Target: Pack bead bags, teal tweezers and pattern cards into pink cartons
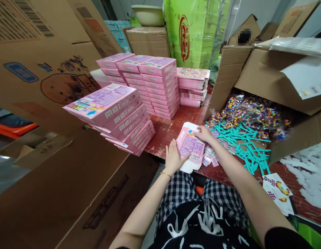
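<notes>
A pink and purple cardboard box, with white flaps showing at its top and bottom ends, lies before me at the table's front edge. My left hand holds its lower left side, thumb across the printed face and fingers stretched along the edge. At the upper right side, my right hand grips the same box, its fingers bent over the edge. Just right of the box lie small pinkish packets, partly under my right forearm. Beyond them spreads a heap of teal plastic sticks.
Stacked pink boxes stand at the left table edge, with taller stacks behind. Flattened pink cartons pile beside those. An open carton spills bags of colourful beads at right. Printed cards lie at front right.
</notes>
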`<state>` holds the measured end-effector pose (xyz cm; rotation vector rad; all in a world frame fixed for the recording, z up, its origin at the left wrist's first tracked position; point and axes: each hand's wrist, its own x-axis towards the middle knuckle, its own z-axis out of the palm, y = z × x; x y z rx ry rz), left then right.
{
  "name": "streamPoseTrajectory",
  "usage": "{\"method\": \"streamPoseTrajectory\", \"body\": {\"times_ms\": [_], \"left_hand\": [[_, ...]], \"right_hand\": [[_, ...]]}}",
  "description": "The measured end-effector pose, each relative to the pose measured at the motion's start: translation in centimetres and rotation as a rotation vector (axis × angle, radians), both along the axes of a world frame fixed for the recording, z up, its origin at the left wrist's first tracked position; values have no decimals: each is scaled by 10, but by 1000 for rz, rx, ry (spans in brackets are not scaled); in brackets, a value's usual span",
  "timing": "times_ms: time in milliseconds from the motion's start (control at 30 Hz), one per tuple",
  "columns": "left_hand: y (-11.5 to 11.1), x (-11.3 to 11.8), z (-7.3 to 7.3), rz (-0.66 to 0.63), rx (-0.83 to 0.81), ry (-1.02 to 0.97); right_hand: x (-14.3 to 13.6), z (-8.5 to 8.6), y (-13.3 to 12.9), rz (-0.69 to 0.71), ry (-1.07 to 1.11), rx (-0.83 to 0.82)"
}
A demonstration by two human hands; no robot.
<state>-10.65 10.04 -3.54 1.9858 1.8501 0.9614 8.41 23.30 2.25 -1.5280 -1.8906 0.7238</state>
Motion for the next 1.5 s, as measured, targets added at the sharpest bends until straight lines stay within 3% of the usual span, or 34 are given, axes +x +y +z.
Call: {"method": "streamPoseTrajectory", "body": {"times_ms": [100, 200, 267, 333, 400, 467, 567, 633, 700, 800, 900, 1000, 1067, 1133, 1200, 1300, 1400, 1500], "left_hand": [[-7, -5, 17, -7, 6, -31], [-21, -8, 50, -27, 92, -105], [-35, -7, 76, -111, 93, -220], [-51, -1, 96, -265, -40, -389], [-70, 10, 106, -375, -228, -589], [-91, 24, 103, -376, -384, -795], [-121, 43, 81, -279, -513, -1048], [-135, 53, 66, -282, -604, -1105], [-139, 62, 54, -368, -652, -1076], [-124, 78, 46, -415, -471, -1007], [-94, 101, 42, -282, -276, -909], [-72, 122, 35, -295, -342, -783], [-69, 130, 31, -349, -430, -769], [-75, 132, 29, -356, -408, -808], [-84, 129, 33, -341, -277, -877], [-97, 121, 48, -405, -134, -910], [-102, 117, 64, -508, -144, -814], [-99, 119, 72, -419, -197, -822]], "right_hand": [[-8, 21, -6, 72, -16, -48], [-4, 58, -47, 216, 134, 93], [2, 84, -84, 326, 294, 256], [9, 104, -117, 392, 374, 381], [17, 109, -143, 362, 334, 515], [26, 99, -164, 217, 208, 699], [47, 62, -193, -139, 68, 860], [62, 33, -211, -289, 107, 730], [76, 6, -228, -320, 258, 493], [87, -20, -242, -321, 597, 206], [93, -32, -244, -404, 821, 43], [103, -41, -241, -485, 841, -67], [110, -47, -244, -476, 745, -78], [113, -50, -251, -455, 658, 21], [113, -46, -260, -443, 666, 168], [110, -24, -271, -299, 680, 284], [112, 5, -272, -134, 634, 234], [119, 25, -265, -115, 577, 89]]}}
